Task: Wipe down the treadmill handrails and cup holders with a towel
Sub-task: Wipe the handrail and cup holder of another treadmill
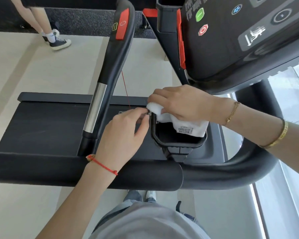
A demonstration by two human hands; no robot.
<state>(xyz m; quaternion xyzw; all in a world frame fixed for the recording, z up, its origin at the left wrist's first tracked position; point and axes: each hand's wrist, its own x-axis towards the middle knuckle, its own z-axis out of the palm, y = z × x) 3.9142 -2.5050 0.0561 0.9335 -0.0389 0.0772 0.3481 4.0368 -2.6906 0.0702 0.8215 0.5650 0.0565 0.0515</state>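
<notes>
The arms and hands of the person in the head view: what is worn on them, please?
Both forearms are bare, with no sleeves in view. The left hand has a thin red cord bracelet around its wrist. The right hand has a fine gold chain bracelet at its wrist and, farther up the forearm, a rigid gold bangle. No gloves or rings are visible.

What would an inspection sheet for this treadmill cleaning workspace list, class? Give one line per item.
Surface: treadmill belt, dark, bare where visible.
Job's things: white towel draped over the cup holder rim; handrail unwiped at present.
Clutter: nothing seen.
Hands: right hand presses and grips the towel; left hand pinches a small clip at the holder's edge.
Cables: thin red cord running down to the clip.
Surroundings: console; another person's legs on the floor.
</notes>
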